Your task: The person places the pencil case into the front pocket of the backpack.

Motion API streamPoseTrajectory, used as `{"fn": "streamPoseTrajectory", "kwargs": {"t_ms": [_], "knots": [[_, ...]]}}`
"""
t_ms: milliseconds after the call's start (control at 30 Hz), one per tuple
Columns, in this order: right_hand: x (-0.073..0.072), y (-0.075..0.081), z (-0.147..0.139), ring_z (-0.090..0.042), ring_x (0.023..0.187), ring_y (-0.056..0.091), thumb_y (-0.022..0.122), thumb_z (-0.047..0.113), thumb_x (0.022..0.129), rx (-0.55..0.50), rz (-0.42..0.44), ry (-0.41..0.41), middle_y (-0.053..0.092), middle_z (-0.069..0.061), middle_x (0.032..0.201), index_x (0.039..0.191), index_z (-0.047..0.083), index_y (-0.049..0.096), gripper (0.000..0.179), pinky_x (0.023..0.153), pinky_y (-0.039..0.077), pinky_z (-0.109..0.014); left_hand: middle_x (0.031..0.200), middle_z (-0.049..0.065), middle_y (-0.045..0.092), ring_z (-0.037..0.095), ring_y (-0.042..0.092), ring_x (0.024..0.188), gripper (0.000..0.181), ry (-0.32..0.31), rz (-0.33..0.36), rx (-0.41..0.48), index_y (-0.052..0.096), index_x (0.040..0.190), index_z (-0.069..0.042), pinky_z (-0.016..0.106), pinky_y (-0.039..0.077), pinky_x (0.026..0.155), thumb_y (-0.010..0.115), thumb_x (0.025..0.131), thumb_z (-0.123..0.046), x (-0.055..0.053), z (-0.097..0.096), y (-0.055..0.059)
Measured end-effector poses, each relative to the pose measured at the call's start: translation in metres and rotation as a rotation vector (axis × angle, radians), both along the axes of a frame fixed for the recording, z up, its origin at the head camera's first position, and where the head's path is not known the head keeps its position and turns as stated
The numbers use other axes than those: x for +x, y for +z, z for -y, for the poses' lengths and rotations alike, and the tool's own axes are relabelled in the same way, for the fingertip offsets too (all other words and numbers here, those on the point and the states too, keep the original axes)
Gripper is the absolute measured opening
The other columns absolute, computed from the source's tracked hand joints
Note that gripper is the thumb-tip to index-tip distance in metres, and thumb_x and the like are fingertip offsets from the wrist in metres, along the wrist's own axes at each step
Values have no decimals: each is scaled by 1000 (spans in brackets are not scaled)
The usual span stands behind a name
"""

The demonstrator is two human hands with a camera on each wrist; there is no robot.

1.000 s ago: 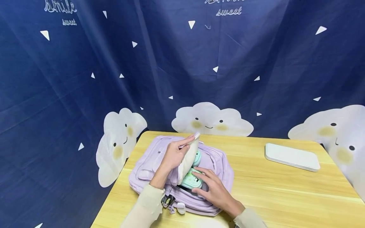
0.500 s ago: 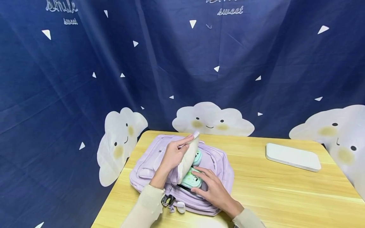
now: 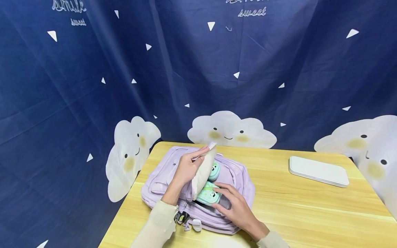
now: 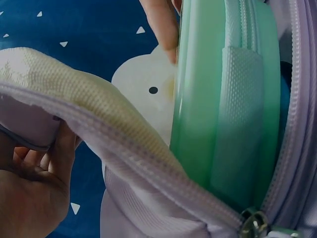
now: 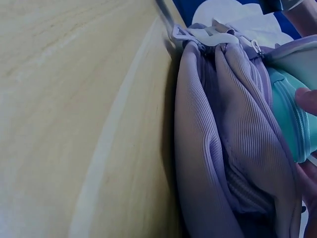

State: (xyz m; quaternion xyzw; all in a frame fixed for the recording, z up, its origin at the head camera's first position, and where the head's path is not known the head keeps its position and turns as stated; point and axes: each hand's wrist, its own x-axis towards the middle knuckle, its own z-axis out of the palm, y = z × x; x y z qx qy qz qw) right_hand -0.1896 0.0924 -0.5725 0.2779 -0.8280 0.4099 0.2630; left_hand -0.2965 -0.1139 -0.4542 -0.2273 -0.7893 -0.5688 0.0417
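Note:
A lilac backpack (image 3: 161,168) lies on the table with its front compartment unzipped. My left hand (image 3: 187,167) pinches the edge of its front flap (image 3: 205,169) and holds it up, cream lining showing. Inside the compartment is a mint-green zippered case (image 3: 208,195) with a small cartoon print. My right hand (image 3: 237,208) grips the case's right end, thumb on the near side and fingers on the far side. In the right wrist view the thumb (image 5: 307,100) presses on the green case. A second mint-green case (image 3: 214,171) sits behind it, partly hidden by the flap.
A white flat box (image 3: 318,171) lies at the right of the wooden table (image 3: 294,213). Dark charms and a white tag (image 3: 196,225) hang at the bag's near edge. A blue curtain (image 3: 192,62) with clouds stands behind the table.
My right hand has shifted slightly to the right at the case's end. The flap has tipped slightly left with my left hand, showing more of the second case.

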Motion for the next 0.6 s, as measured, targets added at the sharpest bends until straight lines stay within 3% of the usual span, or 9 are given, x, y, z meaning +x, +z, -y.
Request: {"fn": "streamPoseTrajectory", "kwargs": {"t_ms": [167,367,600], "knots": [[3,-1,-1,-27,126,70,93,12,84,-55,-6,-21,70,-10,139,133,12,74,52,120,39,-11,149,5,69,23,61,145,36,12,4,-14,76,137,-9,42,51,120,64,105,-2,-1,-1,0],[4,0,2,-29,122,72,92,6,86,-164,93,18,68,-10,138,131,12,74,48,101,64,-32,150,5,68,24,61,146,35,0,18,-2,76,137,-8,42,52,119,64,105,-1,0,-2,0],[3,-4,8,-31,124,72,90,10,89,-202,136,22,67,-9,139,130,14,74,45,97,66,-40,150,2,68,20,60,146,36,1,27,-18,76,138,-10,39,48,123,64,105,-3,0,-4,0]]}}
